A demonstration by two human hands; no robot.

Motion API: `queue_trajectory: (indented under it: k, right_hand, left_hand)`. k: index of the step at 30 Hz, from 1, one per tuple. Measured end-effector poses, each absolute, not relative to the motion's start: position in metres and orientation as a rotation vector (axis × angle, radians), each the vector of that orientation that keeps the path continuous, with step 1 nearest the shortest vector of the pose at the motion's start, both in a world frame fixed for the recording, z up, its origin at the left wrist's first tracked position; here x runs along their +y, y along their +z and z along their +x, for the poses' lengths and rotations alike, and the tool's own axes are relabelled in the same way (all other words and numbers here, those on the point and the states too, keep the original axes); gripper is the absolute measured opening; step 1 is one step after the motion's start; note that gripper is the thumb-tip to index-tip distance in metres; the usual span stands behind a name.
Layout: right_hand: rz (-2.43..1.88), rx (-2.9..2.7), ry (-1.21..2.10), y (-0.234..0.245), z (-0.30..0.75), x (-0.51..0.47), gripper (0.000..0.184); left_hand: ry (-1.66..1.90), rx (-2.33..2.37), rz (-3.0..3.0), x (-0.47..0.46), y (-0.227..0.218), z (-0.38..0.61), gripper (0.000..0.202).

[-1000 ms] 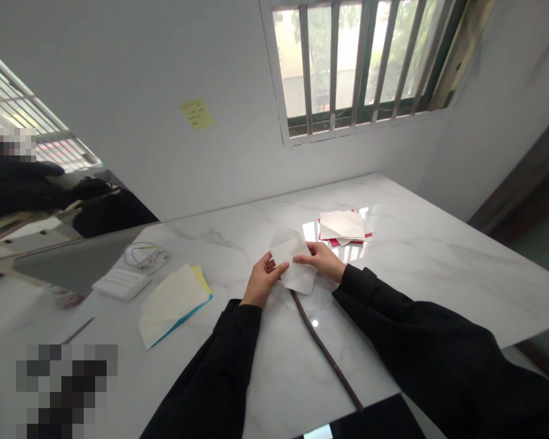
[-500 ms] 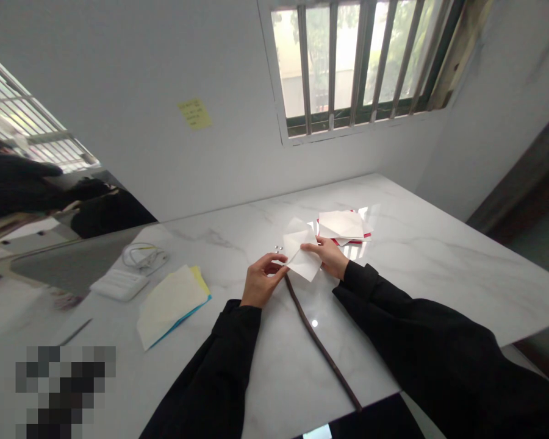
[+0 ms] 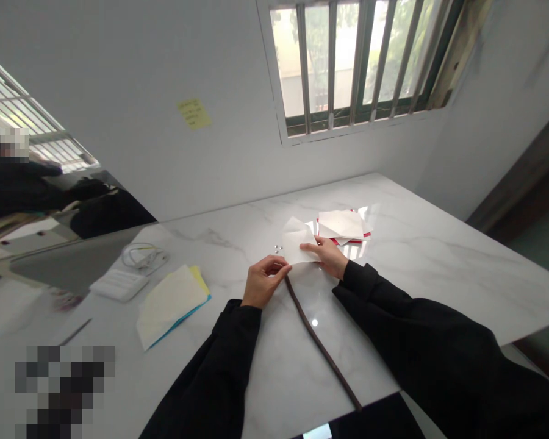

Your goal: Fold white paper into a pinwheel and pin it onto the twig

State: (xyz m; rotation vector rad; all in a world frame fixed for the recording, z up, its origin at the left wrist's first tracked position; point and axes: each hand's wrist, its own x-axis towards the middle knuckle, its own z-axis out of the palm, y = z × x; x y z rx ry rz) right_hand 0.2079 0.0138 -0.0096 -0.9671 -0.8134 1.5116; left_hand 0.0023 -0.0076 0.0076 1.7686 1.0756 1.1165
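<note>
A thin white sheet of paper [image 3: 297, 247] is held between both hands just above the table, its upper edge uneven. My left hand [image 3: 265, 280] pinches its lower left corner between thumb and fingers. On the right side, my right hand [image 3: 330, 256] grips the sheet, fingers over its front. A long, slightly curved dark brown stick or cord [image 3: 318, 341] runs from beneath my left fingertips towards the near table edge. Several tiny shiny silver pieces [image 3: 278, 249] lie just left of the paper.
White sheets [image 3: 343, 224] over something red lie behind my right hand. At left, cream, yellow and blue papers [image 3: 176, 305] lie near a white box [image 3: 119, 283] and a coiled white cable [image 3: 144, 256]. A dark object [image 3: 370, 421] sits at the near edge of the marbled table [image 3: 439, 268].
The paper's lower corner, which hung down between my hands, has swung up out of sight, and its bottom edge now runs nearly straight. My left fingers have closed more tightly on the corner.
</note>
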Motion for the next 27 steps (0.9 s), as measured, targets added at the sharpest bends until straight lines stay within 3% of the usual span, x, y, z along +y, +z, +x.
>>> queue_trajectory:
  k: [8,17,27]
  right_hand:
    - [-0.912,-0.843,1.548,-0.011,0.208,0.013,0.038]
    - [-0.884,-0.969,1.551,-0.018,0.208,0.016,0.044]
    - [-0.965,-1.029,1.588,-0.013,0.209,0.014,0.041]
  left_hand:
    - [1.118,1.065,1.497,-0.004,0.005,0.004,0.040]
    - [1.046,1.056,1.425,-0.002,0.000,0.004,0.077]
    - [1.112,1.060,1.332,0.002,-0.005,0.002,0.053]
